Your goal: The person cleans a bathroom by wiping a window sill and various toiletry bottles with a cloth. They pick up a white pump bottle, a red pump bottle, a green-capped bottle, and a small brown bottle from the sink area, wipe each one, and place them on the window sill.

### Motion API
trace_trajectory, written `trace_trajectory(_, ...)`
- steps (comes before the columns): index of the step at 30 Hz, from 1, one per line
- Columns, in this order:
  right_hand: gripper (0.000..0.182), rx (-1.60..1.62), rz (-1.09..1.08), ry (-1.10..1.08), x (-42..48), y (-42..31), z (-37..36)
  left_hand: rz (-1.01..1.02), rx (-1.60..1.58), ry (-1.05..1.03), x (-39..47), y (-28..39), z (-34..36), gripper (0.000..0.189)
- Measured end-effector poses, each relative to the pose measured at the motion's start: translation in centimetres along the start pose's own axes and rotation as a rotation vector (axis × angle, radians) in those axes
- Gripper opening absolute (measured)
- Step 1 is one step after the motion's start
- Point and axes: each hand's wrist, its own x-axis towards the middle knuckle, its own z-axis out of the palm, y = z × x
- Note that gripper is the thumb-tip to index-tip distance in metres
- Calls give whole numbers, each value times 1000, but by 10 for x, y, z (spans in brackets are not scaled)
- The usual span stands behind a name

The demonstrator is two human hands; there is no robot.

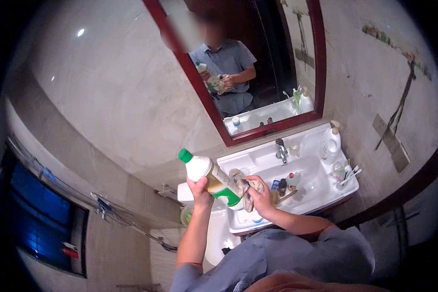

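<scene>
A large white plastic bottle (219, 179) with a green cap and a green and yellow label is tilted in front of me, cap towards the upper left. My left hand (200, 189) grips it around its upper body. Bunched in my right hand (259, 197) is a beige cloth (247, 202), which lies against the bottle's base end. To the right, the white washbasin (310, 202) holds a small dark bottle (282, 185), a clear container with a red part (292, 179) and a brown stick-like item (288, 196). The palm side of my right hand is partly hidden.
Behind the basin are a chrome faucet (281, 153) and a red-framed mirror (273, 128). A white pump bottle (330, 146) and a cup with toothbrushes (341, 173) stand on its right rim. A white toilet (219, 233) is at lower left, near a shower hose (142, 231).
</scene>
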Motion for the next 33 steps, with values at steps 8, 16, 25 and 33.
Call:
trace_trajectory(8,28,-17,-114,11,57,-44,21,33,98,38,-30,-43,41,81)
trace_trajectory(16,35,-125,60,-310,32,-24,5,-161,-168,183,-1,-2,-9,48)
trace_trajectory(25,33,567,867,-91,21,-12,30,-311,-502,56,15,-12,-35,68)
trace_trajectory(33,23,485,502,-100,65,-30,59,-205,-44,-22,-18,-2,-5,66)
